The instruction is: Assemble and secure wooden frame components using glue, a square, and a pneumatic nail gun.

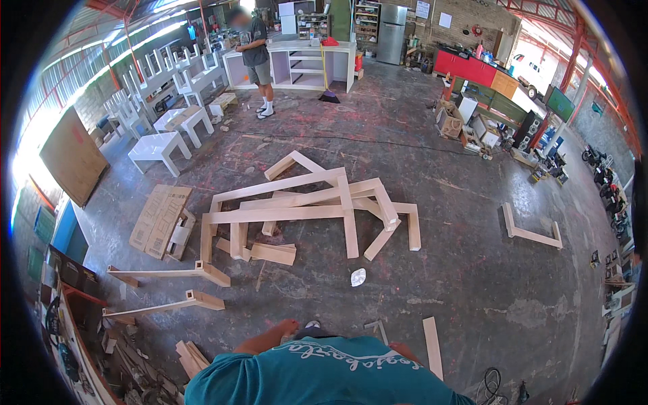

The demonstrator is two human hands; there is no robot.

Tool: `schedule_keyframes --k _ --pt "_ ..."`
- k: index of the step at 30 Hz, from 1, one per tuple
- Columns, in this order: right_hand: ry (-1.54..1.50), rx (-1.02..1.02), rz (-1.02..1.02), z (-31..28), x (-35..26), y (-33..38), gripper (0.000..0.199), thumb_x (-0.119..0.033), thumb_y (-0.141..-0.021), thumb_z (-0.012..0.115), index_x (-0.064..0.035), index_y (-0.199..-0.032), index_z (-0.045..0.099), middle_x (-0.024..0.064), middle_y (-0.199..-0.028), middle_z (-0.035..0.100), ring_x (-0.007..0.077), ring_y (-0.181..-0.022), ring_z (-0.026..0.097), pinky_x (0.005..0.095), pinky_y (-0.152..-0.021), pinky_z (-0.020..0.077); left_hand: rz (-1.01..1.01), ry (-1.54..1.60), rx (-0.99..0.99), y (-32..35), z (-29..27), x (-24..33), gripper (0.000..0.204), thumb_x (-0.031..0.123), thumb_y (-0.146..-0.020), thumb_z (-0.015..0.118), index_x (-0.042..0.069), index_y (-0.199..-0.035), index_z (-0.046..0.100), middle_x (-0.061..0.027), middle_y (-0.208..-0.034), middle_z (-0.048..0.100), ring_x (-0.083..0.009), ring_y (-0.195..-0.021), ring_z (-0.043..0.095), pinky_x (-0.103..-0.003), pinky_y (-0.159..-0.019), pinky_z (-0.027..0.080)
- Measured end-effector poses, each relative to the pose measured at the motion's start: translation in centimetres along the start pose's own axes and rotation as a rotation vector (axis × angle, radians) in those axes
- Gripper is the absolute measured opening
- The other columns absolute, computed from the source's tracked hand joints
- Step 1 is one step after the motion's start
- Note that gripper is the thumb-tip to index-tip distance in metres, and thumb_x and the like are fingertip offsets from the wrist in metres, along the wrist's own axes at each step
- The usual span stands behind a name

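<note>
Lying at the lower centre of the frame, a grey L-shaped piece [383,333] is showing near the hands [289,328], the right mostly hidden, their grip impossible to tell; pale wooden frames [277,214] are resting mid-frame.

"How many wooden frames [216,274] are lying apart from the pile [283,214]?"

"Three are lying apart, and one grey L-shaped piece [383,330] is showing."

"What else are you counting?"

"One person [255,50] and one fridge [391,34] are standing, and one broom [329,97] is leaning."
</note>
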State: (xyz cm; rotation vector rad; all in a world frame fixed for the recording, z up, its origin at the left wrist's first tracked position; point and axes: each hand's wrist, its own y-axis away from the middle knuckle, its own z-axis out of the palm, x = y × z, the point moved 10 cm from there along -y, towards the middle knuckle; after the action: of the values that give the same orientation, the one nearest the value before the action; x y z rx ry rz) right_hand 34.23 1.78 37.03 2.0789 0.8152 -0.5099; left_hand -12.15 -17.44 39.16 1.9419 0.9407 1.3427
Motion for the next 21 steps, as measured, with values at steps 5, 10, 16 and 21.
schedule_keyframes --k 5,10,16,21 --pt "0.065 -0.102 0.142 -1.0 -2.5 0.5 0.029 -0.025 -0.090 0.061 -0.0164 -0.116 0.068 0.0035 -0.116 0.067 0.0251 -0.106 0.062 0.0398 -0.084 0.0546 -0.015 0.012 0.065 1.3 -0.7 -0.3 0.041 0.037 -0.095 0.052 0.005 -0.115 0.069 -0.0098 -0.107 0.072 -0.0255 -0.088 0.070 -0.041 -0.078 0.056" --pt "0.386 -0.002 -0.264 -0.9 -3.7 -0.1 0.028 -0.018 -0.087 0.063 -0.0152 -0.115 0.068 0.0049 -0.113 0.068 0.0239 -0.098 0.064 0.0379 -0.076 0.0564 -0.059 0.037 -0.049 -0.4 0.4 -1.6 0.038 0.035 -0.103 0.041 0.014 -0.122 0.066 -0.0035 -0.124 0.067 -0.0234 -0.106 0.068 -0.053 -0.105 0.042" --pt "-0.422 0.029 0.201 -3.2 -3.9 1.0 0.022 -0.015 -0.090 0.059 -0.0102 -0.108 0.070 0.0092 -0.091 0.070 0.0221 -0.077 0.067 0.0365 -0.061 0.0530 0.161 -0.393 -0.096 -1.1 0.7 -1.7 0.035 0.026 -0.102 0.042 0.009 -0.120 0.066 -0.0054 -0.127 0.064 -0.0228 -0.104 0.067 -0.042 -0.093 0.052" --pt "-0.311 0.082 -0.109 -2.5 -3.2 0.0 0.025 -0.019 -0.090 0.060 -0.0118 -0.110 0.071 0.0065 -0.085 0.070 0.0191 -0.073 0.066 0.0346 -0.064 0.0547 0.091 -0.317 -0.106 0.1 0.5 -0.1 0.036 0.028 -0.101 0.043 0.008 -0.121 0.066 -0.0058 -0.128 0.064 -0.0226 -0.108 0.066 -0.043 -0.093 0.052"
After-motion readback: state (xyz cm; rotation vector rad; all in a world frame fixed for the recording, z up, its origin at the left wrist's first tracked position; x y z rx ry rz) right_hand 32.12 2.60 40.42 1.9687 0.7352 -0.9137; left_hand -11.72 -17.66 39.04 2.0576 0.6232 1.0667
